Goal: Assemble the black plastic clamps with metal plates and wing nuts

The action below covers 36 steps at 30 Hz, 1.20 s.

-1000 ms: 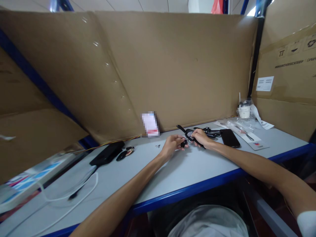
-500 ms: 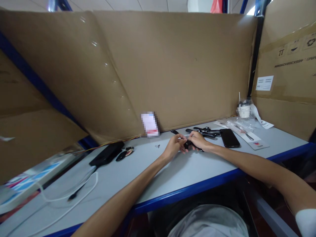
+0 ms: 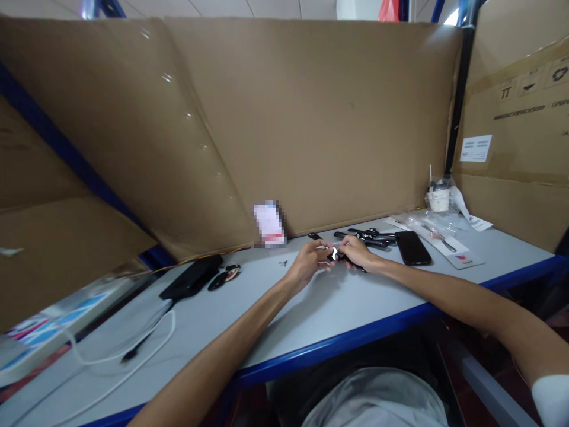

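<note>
The blk phone (image 3: 413, 248) lay flat on the grey table (image 3: 368, 302), & both hands were left of it. The L hand (image 3: 311, 259), farther from the phone, pinched a small dark part (image 3: 331, 255) b/w thumb & fingers, w/ a bright shiny spot on it. The R hand (image 3: 357, 251), nearer the phone, had its fingers curled snug on a long blk strap (image 3: 347, 259), also left of the phone; one end poked out under the hand. The part & strap were v. close, but it was hard to tell if they touched. A pile of blk straps (image 3: 371, 238) sat just left of the phone, by its top end. Tiny bits (image 3: 283, 263) lay well left of the phone, w/ a propped-up screen (image 3: 269, 224) (blurred) behind them. Way off left of the phone were a key fob (image 3: 217, 280) & a blk box (image 3: 192, 279). Right of the phone lay a card (image 3: 462, 259), & past it, farther back, stood a white cup (image 3: 439, 200) in a clear bag.
</note>
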{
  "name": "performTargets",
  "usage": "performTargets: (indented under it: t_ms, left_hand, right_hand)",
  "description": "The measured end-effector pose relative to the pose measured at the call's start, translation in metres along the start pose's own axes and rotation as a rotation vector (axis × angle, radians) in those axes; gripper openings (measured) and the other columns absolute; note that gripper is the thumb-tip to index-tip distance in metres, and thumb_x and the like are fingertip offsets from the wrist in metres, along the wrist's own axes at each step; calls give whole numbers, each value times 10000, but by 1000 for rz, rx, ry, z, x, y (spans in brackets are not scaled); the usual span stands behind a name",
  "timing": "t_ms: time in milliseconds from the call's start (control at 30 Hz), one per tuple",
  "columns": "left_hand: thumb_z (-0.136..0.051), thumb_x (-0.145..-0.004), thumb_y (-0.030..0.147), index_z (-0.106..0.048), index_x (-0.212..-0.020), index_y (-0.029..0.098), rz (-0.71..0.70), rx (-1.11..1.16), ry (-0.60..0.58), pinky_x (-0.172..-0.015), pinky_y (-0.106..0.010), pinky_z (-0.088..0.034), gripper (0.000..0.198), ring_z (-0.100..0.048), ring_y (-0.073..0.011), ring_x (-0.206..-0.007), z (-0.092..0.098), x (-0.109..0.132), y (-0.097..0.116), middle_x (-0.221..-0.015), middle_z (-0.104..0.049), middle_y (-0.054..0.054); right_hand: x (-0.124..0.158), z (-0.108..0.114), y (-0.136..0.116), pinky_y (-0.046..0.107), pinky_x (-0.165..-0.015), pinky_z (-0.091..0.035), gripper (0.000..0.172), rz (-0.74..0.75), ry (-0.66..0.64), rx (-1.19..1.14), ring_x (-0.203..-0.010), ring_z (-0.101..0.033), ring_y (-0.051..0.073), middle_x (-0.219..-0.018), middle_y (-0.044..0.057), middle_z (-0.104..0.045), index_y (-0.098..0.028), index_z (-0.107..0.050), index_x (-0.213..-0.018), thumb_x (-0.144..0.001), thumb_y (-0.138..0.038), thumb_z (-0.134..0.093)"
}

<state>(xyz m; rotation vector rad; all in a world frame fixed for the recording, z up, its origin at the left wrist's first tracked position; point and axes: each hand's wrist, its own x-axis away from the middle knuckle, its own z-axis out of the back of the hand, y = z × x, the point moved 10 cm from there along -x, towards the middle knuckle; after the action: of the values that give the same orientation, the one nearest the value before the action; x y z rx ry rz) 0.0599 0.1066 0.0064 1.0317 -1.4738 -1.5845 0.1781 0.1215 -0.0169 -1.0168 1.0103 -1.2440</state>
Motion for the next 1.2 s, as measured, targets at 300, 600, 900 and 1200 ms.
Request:
performTargets:
  t_ms: [300, 600, 900, 1200]
  left_hand:
    - [-770, -765, 338, -494, -949, 170, -42, -173, 13, -489, -290, -562, 372, -675, -183, -478, 0, -6, -4, -628, -673, 3]
    - [-682, -820, 392, -464, -922, 196, -66, -347, 48, -326, -178, -337, 311, -493, -117, -303, 7, -8, -3, -463, -591, 50]
    - [-631, -834, 370, -510, -907, 206, -159, -533, 151, -355, -189, -334, 217, -478, -118, -318, 13, -4, 8, -445, -570, 62]
    - [-575, -833, 353, -555, -798, 196, -180, -669, 131, -417, -218, -327, 162, -468, -117, -349, 13, -4, 12, -439, -530, 62]
  right_hand:
    - [0, -1, 1, 159, -273, -258, 146, -17, -12, -60, -285, -478, 84, -510, -46, -630, -198, -474, -835, -904, -104, -562]
    - [0, -5, 2, 158, -274, -261, 154, -4, -24, -44, -291, -485, 91, -498, -67, -609, -210, -446, -869, -895, -81, -528]
    - [4, -11, 2, 154, -280, -257, 145, -22, -64, -44, -293, -478, 90, -502, -64, -612, -208, -442, -920, -911, -80, -509]
    - [6, -11, 1, 147, -286, -258, 153, -40, -66, -53, -292, -472, 86, -501, -70, -609, -210, -444, -920, -905, -80, -523]
